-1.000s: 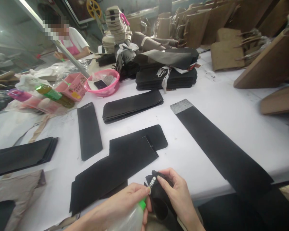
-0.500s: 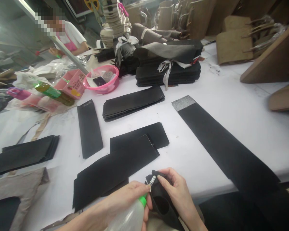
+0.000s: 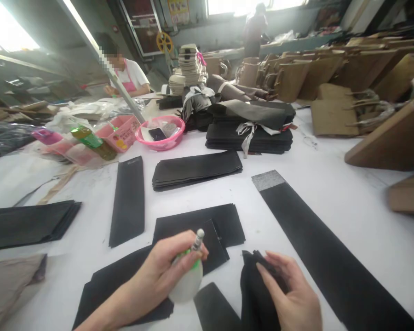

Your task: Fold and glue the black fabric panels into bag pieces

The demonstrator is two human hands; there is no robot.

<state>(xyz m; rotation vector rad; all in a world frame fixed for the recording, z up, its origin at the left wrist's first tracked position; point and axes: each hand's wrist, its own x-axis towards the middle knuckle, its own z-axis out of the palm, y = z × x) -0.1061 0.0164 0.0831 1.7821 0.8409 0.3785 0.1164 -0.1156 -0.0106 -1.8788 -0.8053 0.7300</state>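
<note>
My left hand (image 3: pixel 158 276) grips a translucent squeeze bottle (image 3: pixel 186 281) with a green collar and a grey nozzle tip pointing up. My right hand (image 3: pixel 291 299) holds a small folded black piece (image 3: pixel 253 285) at the table's front edge, fingers wrapped over its top. The two hands are a short way apart. Flat black sheets (image 3: pixel 193 230) lie on the white table (image 3: pixel 331 184) just beyond the hands, partly under my left hand.
A long black strip (image 3: pixel 324 257) runs along the right. Black stacks lie at centre (image 3: pixel 196 168), left (image 3: pixel 27 223) and back (image 3: pixel 251 135). A pink bowl (image 3: pixel 163 133), pink box and green bottle (image 3: pixel 93 142) sit at back left. Brown paper bags (image 3: pixel 334 110) crowd the right. Another person sits at far left.
My left hand has lifted the bottle's nozzle away from the black piece and moved left. The camera has tilted up, showing more of the room.
</note>
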